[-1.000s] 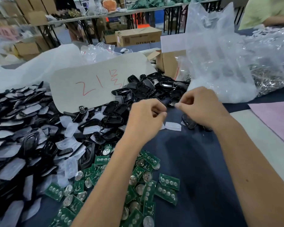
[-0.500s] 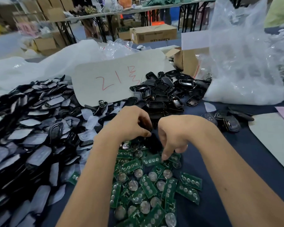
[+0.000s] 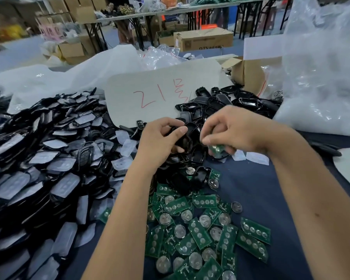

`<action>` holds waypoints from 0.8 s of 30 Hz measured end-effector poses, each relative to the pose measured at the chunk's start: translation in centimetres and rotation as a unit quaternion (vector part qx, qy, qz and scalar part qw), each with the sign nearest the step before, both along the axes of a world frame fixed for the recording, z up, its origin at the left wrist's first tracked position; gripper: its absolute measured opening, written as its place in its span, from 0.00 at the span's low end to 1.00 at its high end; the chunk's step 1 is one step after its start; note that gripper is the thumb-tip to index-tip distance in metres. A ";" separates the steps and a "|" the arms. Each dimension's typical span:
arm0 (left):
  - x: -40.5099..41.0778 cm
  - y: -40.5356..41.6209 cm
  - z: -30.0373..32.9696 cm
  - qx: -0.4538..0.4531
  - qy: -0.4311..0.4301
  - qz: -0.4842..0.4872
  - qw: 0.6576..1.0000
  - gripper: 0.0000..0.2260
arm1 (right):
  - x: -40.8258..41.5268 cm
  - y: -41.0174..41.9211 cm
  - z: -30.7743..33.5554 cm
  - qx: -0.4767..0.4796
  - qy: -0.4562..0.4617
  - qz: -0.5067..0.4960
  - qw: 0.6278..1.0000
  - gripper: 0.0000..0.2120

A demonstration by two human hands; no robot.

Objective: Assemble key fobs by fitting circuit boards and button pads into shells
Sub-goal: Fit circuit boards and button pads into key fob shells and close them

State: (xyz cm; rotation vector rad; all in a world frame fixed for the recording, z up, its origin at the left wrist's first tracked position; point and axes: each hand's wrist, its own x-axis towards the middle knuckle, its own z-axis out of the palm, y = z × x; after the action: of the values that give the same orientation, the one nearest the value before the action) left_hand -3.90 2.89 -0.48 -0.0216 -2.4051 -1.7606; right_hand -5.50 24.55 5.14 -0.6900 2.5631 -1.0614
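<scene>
Left hand: your left hand [image 3: 162, 138] curls round a black shell [image 3: 185, 141], thumb on its upper edge, holding it just above the heap of empty shells [image 3: 220, 102].
Right hand: your right hand [image 3: 236, 132] pinches a green circuit board [image 3: 217, 148] between thumb and fingers; the two hands are close together but not touching.
Where the parts are: the board sits just to the right of the shell and is not yet inside it; the spare boards [image 3: 200, 229] lie in a loose pile on the blue cloth [image 3: 281, 199] below your wrists.
Risk of misfit: you probably cannot see the board's facing well, since your fingers cover most of it; put in reversed or flipped, it likely will not seat.
Risk of forcing: if the board enters tilted and you press, it could jam against the shell wall or bend.
Risk of a drop: your pinch is on a small edge; a slip sends the board into the black shells beneath, where it is hard to spot.
Risk of a missed part: the clear button pads [image 3: 127, 147] lie scattered by the left pile [image 3: 49, 158]; whether this shell already has one cannot be told, so check before closing.
</scene>
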 end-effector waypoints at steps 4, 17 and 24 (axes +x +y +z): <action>0.0 0.1 -0.1 0.105 -0.026 0.020 0.994 0.03 | -1.1 -1.8 -0.9 -0.206 -0.013 -0.044 0.977 0.04; 0.2 -0.2 0.5 0.221 -0.110 -0.022 0.969 0.15 | -1.5 -4.9 -6.1 -0.447 -0.054 -0.131 0.883 0.07; 0.4 0.6 0.8 0.186 -0.102 -0.055 0.976 0.14 | -1.5 -4.8 -5.9 -0.471 -0.053 -0.159 0.866 0.12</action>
State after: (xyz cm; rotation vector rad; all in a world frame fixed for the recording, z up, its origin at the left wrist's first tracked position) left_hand -3.49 3.53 0.29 0.0760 -2.1947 -2.3444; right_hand -7.02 19.74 -0.79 -0.3547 1.9706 -2.4269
